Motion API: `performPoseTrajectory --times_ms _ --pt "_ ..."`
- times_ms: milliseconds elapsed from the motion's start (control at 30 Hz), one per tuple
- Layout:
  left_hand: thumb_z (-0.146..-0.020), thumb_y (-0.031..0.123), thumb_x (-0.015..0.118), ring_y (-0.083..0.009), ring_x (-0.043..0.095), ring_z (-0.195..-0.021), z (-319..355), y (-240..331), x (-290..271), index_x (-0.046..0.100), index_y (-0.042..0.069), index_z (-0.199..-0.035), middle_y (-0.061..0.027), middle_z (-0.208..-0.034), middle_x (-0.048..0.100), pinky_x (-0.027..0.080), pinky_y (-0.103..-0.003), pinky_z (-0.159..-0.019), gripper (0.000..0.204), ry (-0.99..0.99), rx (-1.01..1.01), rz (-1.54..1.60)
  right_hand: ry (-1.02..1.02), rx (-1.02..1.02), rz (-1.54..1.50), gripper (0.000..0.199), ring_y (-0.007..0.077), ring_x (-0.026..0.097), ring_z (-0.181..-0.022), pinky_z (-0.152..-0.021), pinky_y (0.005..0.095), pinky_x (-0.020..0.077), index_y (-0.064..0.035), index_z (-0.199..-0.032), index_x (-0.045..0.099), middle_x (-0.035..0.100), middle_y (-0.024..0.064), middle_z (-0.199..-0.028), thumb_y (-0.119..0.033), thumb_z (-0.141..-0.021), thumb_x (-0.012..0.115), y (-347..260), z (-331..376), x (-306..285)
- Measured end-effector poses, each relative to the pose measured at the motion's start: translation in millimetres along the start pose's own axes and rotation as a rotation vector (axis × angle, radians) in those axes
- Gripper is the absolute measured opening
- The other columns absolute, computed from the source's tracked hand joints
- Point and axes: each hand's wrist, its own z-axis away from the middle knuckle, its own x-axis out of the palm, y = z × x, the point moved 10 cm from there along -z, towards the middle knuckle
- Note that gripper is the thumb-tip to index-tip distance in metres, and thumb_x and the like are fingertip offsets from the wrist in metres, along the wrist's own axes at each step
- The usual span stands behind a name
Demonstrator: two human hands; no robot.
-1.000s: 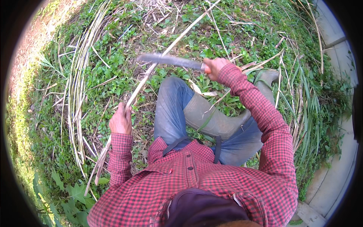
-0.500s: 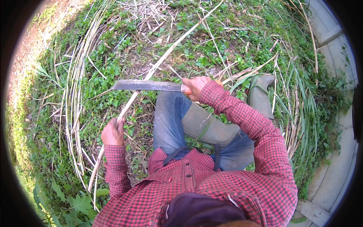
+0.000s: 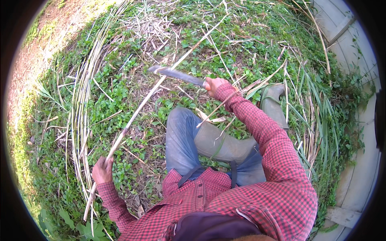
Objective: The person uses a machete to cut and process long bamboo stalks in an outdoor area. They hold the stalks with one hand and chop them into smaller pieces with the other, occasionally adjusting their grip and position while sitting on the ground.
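My left hand is closed round the lower part of a long pale cane stalk, which slants up and away to the right. My right hand grips the orange handle of a machete. The dark blade lies across the stalk well beyond my left hand, near its blade tip. A strip of dry leaf hangs by my right wrist, above my boot.
A row of long peeled stalks lies on the grass to the left. Leafy stalks and long green leaves lie at the right, beside a pale wall. Dry scraps litter the ground ahead.
The machete has slid farther along the stalk, away from me, and its blade has tilted. My left hand has moved back and left with the stalk. A dry strip now hangs near my right wrist.
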Motion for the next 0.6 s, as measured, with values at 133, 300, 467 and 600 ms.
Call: performPoseTrajectory --times_ms 133,300,467,600 --pt "-0.074 0.016 0.069 -0.0085 0.044 -0.053 16.6 -79.3 55.7 0.061 -0.001 -0.076 -0.0002 -0.059 0.053 0.038 -0.027 -0.05 0.018 -0.359 -0.102 0.381 0.104 0.179 -0.115 0.031 0.0314 0.06 -0.084 -0.076 0.0429 0.0475 -0.0056 -0.107 0.051 0.061 0.0161 -0.088 -0.028 -0.085 0.049 53.4 -28.3 -2.8" --pt "-0.075 0.012 0.067 -0.0106 0.053 -0.06 1.6 -10.3 28.8 0.06 -0.005 -0.082 -0.0045 -0.071 0.06 0.041 -0.024 -0.054 0.019 -0.203 0.042 0.157 -0.118 -0.252 0.174 0.034 0.0322 0.06 -0.086 -0.076 0.0431 0.0474 -0.01 -0.108 0.051 0.061 0.0172 -0.09 -0.024 -0.078 0.056 -28.5 19.2 -7.9" --pt "-0.078 0.013 0.066 -0.0079 0.048 -0.052 14.5 -85.2 46.0 0.059 -0.002 -0.085 -0.0015 -0.065 0.058 0.035 -0.02 -0.045 0.019 -0.37 -0.228 0.643 0.109 0.346 -0.227 0.035 0.0314 0.058 -0.092 -0.08 0.0413 0.0464 -0.0092 -0.108 0.053 0.06 0.0178 -0.096 -0.027 -0.078 0.056 85.5 -42.9 -3.6" --pt "-0.075 0.015 0.069 -0.0067 0.042 -0.041 27.8 -132.9 80.7 0.061 0.002 -0.072 0.0004 -0.053 0.054 0.029 -0.02 -0.038 0.015 -0.515 -0.37 0.618 0.246 0.152 -0.173 0.036 0.0327 0.06 -0.085 -0.073 0.0426 0.0477 -0.0102 -0.104 0.053 0.061 0.0182 -0.09 -0.024 -0.071 0.061 87.2 -41.9 -16.5"
